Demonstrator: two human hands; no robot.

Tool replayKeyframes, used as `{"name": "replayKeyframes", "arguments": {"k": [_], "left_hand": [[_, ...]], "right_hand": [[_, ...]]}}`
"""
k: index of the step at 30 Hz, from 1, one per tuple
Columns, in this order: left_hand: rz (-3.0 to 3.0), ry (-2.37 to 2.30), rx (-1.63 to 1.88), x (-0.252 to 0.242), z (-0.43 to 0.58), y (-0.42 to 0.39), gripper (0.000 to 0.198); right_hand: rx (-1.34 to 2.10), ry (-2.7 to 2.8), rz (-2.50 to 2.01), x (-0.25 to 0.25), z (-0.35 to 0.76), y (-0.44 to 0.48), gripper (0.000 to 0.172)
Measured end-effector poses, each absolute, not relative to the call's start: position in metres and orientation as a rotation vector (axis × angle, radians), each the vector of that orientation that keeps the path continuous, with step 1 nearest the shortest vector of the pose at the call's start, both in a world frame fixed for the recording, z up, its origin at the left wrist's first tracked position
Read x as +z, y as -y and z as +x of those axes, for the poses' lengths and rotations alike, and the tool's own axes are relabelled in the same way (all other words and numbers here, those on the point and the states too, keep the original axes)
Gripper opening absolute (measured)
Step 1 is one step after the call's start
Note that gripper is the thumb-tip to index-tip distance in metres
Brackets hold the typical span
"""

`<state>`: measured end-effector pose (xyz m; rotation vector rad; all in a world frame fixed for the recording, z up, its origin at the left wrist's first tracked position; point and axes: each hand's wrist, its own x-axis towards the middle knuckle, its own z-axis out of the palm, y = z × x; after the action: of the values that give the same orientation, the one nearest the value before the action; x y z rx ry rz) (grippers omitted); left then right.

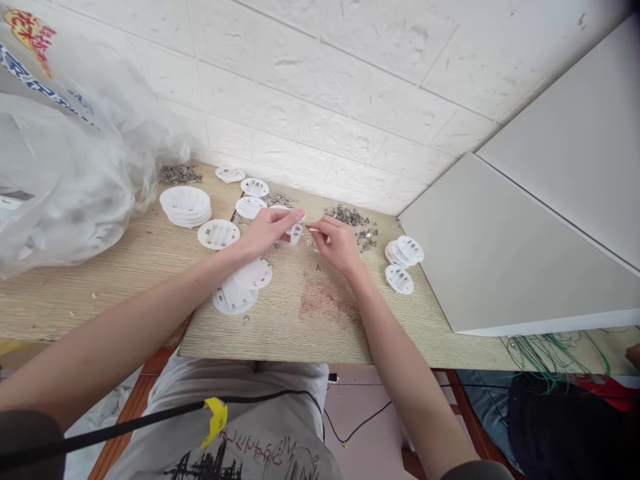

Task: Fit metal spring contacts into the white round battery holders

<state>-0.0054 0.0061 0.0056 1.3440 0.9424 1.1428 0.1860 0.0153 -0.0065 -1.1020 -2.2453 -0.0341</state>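
My left hand (274,229) is closed around a white round plastic disc (296,233), tilted up on its edge with slots showing in it. Close beside it, my right hand (336,241) pinches a thin stick-like tool (313,229) whose end points at the disc; its exact kind is too small to make out. Behind the right hand lies a pile of small metal pieces (347,215). More white discs (254,272) lie under and beside my left forearm, and a slotted disc (219,234) rests left of the left hand.
Stacked discs (185,205) and another metal heap (180,175) are at the left, near a large plastic bag (65,167). More discs (404,251) sit at the right by a white panel (530,253). Green wires (545,353) lie at the table's right edge. A black cable (135,420) crosses my lap.
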Motion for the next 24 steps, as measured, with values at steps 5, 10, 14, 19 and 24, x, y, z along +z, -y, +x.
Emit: {"name": "replayKeyframes", "arguments": {"k": [5,10,14,19,24], "left_hand": [[1.342,-0.934,1.148,0.0067,-0.0050,-0.0060,0.056],[1.345,-0.919,1.150,0.0062,-0.0052,-0.0059,0.057],[1.328,-0.905,1.147,0.0055,-0.0051,-0.0056,0.055],[1.329,-0.919,1.142,0.0056,-0.0050,-0.0054,0.056],[1.348,-0.933,1.141,0.0063,-0.0051,-0.0044,0.056]], "right_hand": [[-0.019,2.238,-1.098,-0.0063,0.1865,-0.0157,0.029],[-0.035,2.214,-1.077,-0.0062,0.1867,-0.0162,0.033],[-0.046,2.218,-1.087,-0.0059,0.1866,-0.0157,0.033],[-0.057,2.245,-1.064,-0.0059,0.1867,-0.0162,0.030],[-0.117,2.262,-1.086,-0.0074,0.1842,-0.0155,0.030]]}}
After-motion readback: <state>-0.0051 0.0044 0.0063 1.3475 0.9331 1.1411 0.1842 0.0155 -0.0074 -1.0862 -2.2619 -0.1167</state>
